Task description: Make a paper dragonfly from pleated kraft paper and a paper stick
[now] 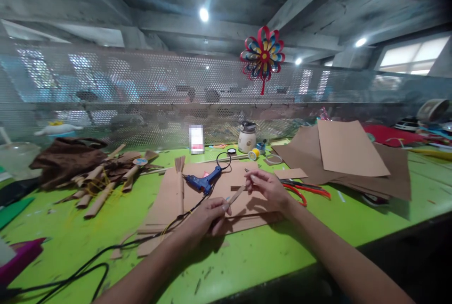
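Strip point(237, 194), narrow and brown, slanting from near left to far right above the sheet point(164, 205). Pinched at its near end in the left hand point(211, 212), thumb pressed to fingers. At the far end, right hand point(270, 187) with fingers bent and thumb drawn close, tips almost together; impossible to tell whether gripping the strip or merely just beside it. Beyond the left hand, blue glue gun point(203, 181) lying on the sheet; right of the right hand, orange handles point(302, 195). Apparently in hand: handling the strip, not gluing. Probably called for next: steady left pinch, light right fingertips, no creasing.
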Demonstrator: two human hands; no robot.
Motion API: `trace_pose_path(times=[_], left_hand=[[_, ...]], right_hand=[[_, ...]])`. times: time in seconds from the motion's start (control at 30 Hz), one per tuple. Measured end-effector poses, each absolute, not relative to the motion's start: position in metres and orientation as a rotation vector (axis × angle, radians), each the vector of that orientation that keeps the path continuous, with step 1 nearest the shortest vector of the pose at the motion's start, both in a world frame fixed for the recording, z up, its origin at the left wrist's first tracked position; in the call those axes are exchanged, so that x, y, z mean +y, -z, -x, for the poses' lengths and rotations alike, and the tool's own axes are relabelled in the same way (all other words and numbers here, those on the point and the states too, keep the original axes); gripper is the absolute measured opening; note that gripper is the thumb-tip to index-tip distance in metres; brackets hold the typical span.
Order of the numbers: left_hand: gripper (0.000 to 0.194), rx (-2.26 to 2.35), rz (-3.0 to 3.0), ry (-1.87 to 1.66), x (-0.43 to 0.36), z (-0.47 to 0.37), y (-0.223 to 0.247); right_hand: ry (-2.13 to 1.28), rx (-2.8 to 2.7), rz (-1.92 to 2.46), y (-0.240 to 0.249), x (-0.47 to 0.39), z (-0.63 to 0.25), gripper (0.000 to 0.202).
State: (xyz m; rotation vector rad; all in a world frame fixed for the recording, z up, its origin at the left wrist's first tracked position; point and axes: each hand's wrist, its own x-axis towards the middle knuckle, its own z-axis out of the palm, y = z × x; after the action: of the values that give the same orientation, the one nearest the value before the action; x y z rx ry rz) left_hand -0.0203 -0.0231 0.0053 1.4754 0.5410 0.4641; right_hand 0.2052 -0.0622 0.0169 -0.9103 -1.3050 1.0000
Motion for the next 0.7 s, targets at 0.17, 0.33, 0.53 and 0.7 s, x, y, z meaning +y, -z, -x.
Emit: trace_pose_path(times=[0.17, 0.33, 0.53, 0.7], left_hand=[[0.025, 0.481, -1.447, -0.41, -0.021, 0.024, -0.009], [0.026, 0.469, -1.358, -0.373, -0.017, 0.024, -0.01], [0.04, 0.484, -1.001, -0.506, -0.022, 0.021, -0.015], [0.06, 0.429, -1.115, -0.729, -0.03, 0.017, -0.021]], right_hand=[[-0.872, -1.753, 0.983, -0.027, -0.077, -0.196, 0.039], [-0.913, -1.639, 1.09, -0.02, -0.079, -0.181, 0.02], [-0.956, -1.42, 1.078, -0.019, -0.075, -0.182, 0.023], [-0.943, -1.301, 1.083, -0.019, -0.074, -0.176, 0.025]])
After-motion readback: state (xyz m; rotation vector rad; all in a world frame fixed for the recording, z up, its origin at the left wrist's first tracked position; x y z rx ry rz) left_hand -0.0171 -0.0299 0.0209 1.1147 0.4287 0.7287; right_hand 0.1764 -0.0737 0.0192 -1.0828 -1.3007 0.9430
